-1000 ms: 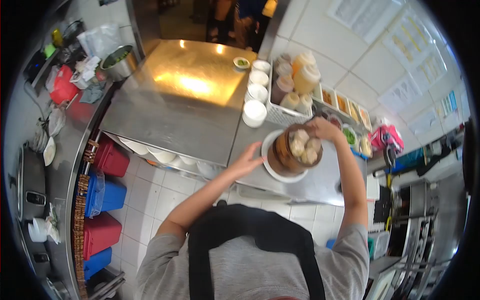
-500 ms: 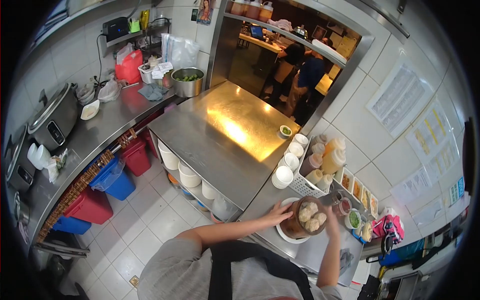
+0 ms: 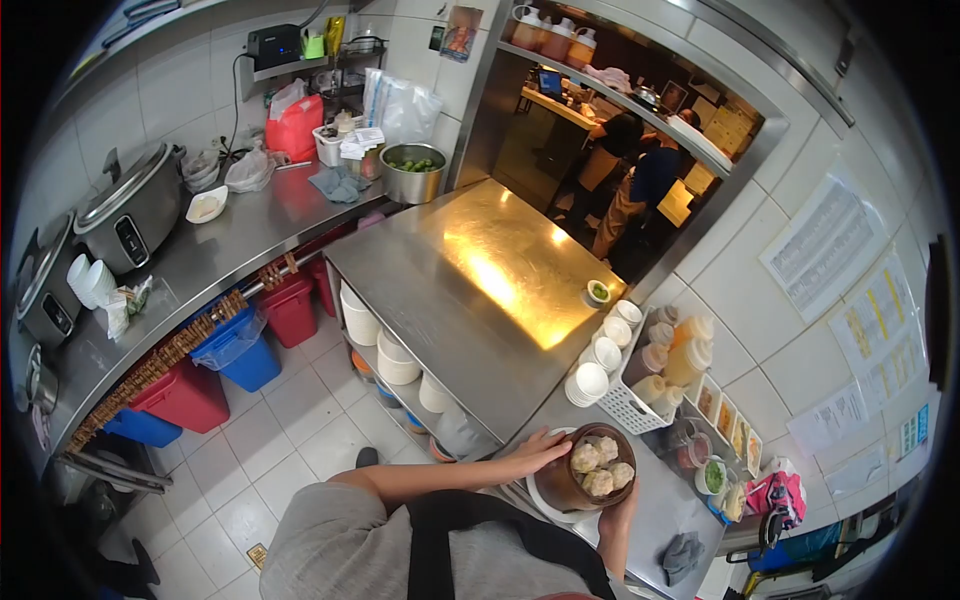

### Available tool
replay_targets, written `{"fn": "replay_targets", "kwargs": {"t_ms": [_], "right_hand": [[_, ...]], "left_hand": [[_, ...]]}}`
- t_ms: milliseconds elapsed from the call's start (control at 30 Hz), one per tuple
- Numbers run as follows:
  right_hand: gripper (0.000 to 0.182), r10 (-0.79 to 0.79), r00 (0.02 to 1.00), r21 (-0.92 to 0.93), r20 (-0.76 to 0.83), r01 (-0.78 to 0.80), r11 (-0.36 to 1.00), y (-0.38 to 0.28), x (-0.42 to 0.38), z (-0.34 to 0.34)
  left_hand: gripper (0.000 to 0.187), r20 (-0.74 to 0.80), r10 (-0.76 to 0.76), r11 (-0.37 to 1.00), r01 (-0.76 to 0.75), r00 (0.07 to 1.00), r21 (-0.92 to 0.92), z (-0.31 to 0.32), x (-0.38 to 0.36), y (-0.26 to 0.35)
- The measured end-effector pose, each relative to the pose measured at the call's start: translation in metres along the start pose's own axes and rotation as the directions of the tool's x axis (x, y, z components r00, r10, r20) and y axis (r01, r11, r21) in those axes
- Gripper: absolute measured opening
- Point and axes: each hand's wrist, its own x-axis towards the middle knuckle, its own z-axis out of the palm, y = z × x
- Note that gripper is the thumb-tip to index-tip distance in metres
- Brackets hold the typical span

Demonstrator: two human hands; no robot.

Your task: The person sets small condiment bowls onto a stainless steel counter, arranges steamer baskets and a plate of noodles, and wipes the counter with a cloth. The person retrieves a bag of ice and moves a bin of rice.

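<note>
A round brown steamer basket with several pale dumplings inside is between my hands at the counter's front edge. Beneath it shows the rim of a white plate. My left hand lies against the basket's left side, fingers curled over it near the rim. On the opposite side, my right hand clasps the lower right wall, its fingers partly hidden by the basket.
Stacked white bowls and a white crate of sauce bottles stand beyond the basket. To the right are a cup of chopped greens and a grey cloth. A steel table lies ahead. Two people are beyond the pass-through.
My right hand has come in from the right onto the basket's side. The basket and plate have moved closer to my body. The view has shifted.
</note>
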Motion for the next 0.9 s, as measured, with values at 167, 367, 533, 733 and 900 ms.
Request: {"fn": "replay_targets", "kwargs": {"t_ms": [167, 367, 533, 733, 900], "right_hand": [[0.065, 0.051, 0.997, -0.100, 0.050, -0.046, 0.994, 0.026, 0.010, 0.090], [0.068, 0.109, 0.994, -0.193, -0.011, -0.109, 0.975, 0.061, 0.075, 0.243], [0.066, -0.028, 0.998, 0.066, 0.057, 0.025, 0.998, 0.131, 0.145, 0.338], [0.068, -0.088, 0.995, 0.050, 0.047, 0.086, 0.995, 0.169, 0.251, 0.369], [0.067, -0.117, 0.984, 0.022, 0.134, 0.116, 0.993, 0.128, 0.292, 0.392]], "left_hand": [[0.078, -0.086, 0.060, 0.996, -0.064, 0.995, -0.054, -0.085, -0.033, -0.014], [0.077, -0.277, 0.151, 0.984, -0.171, 0.949, -0.049, -0.229, -0.039, -0.011], [0.085, -0.430, 0.127, 0.989, -0.084, 0.894, 0.119, -0.328, -0.032, -0.002], [0.091, -0.415, 0.137, 0.985, -0.077, 0.899, 0.156, -0.397, 0.023, -0.008], [0.091, -0.341, 0.134, 0.975, -0.063, 0.930, 0.211, -0.424, 0.078, 0.015]]}}
